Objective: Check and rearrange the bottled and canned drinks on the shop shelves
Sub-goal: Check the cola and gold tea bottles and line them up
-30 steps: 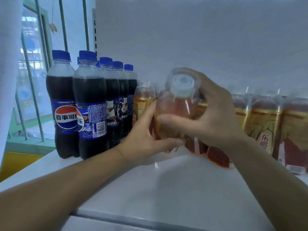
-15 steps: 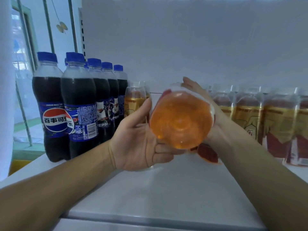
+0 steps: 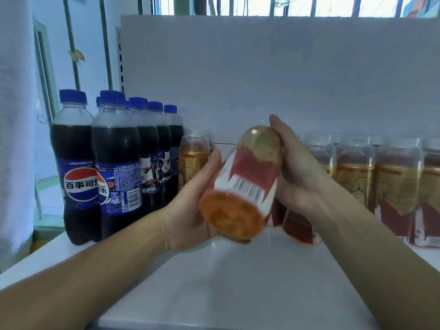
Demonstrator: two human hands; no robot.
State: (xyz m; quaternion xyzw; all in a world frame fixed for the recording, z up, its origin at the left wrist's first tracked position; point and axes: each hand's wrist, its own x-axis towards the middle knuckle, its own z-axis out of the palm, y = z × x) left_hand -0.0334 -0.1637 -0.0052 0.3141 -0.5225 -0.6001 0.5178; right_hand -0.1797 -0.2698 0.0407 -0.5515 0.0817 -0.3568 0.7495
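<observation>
Holding the orange drink bottle (image 3: 242,182) just above the white shelf (image 3: 238,294), both hands are gripping it. The left hand (image 3: 190,210) is cupping the lower end with its thumb lying along the side, and the right hand (image 3: 302,177) is wrapping the upper end. The bottle is lying tilted, with its base toward the camera and its barcode facing up. Cola bottles (image 3: 114,163) are standing at the shelf's left, and gold-labelled bottles (image 3: 392,184) are standing in a row at the right.

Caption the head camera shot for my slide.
An orange drink bottle, base toward camera, held tilted by the left hand and right hand over a white shelf beside cola bottles.
</observation>
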